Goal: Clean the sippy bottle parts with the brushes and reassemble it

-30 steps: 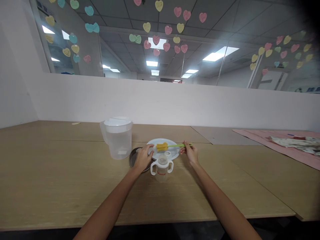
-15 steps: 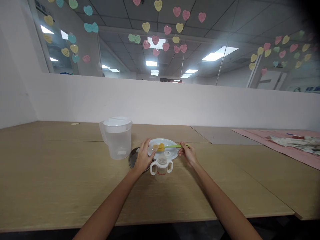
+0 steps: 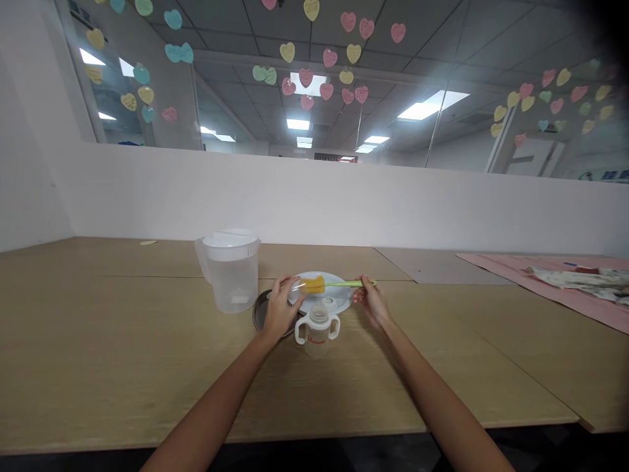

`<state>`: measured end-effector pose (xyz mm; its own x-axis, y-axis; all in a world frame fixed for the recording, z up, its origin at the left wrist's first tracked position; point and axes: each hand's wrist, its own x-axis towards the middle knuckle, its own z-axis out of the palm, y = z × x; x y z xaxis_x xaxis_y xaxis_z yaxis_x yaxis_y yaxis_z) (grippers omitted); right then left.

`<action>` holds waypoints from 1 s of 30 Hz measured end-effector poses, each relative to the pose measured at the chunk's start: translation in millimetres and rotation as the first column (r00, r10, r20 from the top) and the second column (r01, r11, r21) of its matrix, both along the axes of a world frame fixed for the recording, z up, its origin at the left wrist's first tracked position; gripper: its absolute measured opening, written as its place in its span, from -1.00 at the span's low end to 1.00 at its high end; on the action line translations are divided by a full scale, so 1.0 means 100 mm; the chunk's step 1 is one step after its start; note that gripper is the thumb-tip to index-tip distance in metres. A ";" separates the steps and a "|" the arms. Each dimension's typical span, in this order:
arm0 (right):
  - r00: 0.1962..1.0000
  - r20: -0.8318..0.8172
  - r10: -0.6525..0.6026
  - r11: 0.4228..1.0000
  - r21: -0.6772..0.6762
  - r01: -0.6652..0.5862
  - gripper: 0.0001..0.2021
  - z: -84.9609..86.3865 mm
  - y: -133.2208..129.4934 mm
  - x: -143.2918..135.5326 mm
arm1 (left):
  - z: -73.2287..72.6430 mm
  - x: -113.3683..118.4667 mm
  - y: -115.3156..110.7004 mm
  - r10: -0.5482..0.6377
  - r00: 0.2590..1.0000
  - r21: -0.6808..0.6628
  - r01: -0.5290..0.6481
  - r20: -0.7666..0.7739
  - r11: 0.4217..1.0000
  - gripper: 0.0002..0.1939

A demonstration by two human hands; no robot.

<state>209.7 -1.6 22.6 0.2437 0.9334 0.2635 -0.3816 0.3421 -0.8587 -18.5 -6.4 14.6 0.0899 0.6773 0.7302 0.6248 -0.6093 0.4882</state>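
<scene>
Wood-toned boards (image 3: 304,406) are making up the broad tabletop, and everything at hand is gathering around one white oval plate (image 3: 322,275). On its near side a clear bottle with two white loop handles and red lettering (image 3: 317,332) is standing upright, its neck uncovered.

Over the plate's left edge the left hand (image 3: 280,308) is curving thumb and fingers around a small clear plastic cup-like piece (image 3: 295,286), parted only by that piece's width. From the plate's right edge the right hand (image 3: 372,303) is pinching the far end of a green-handled brush with a yellow sponge head (image 3: 339,284), fingertips closed on the handle. Brush and clear piece are lying level above the plate — probably held this way so that the head is facing the clear piece; its tip is meeting or entering it, though how deeply I cannot tell. Gripping the handle's end is likely leaving the sponge free.

A small white ring-shaped part (image 3: 329,302) is resting on the plate, perhaps to keep it off the boards. Left of the plate, a dark round shallow dish (image 3: 257,316) is sitting partly behind the left hand; farther left, a translucent lidded plastic pitcher (image 3: 230,278) is standing. Far right of the plate, a pink cloth (image 3: 580,311) is spreading.

I am counting one each of bottle, brush, clear piece, plate, ring-shaped part, dish, pitcher and cloth — and, beyond the plate, more than thirty paper notes (image 3: 329,58), mostly heart-shaped, are hanging on glass above a white wall (image 3: 314,200).
</scene>
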 end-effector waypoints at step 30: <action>0.921 0.074 -0.383 0.924 0.040 0.381 -0.54 -0.08 0.06 0.04 | -0.03 -0.33 0.20 0.468 0.807 -0.108 -0.535 -0.360 0.838 -0.85</action>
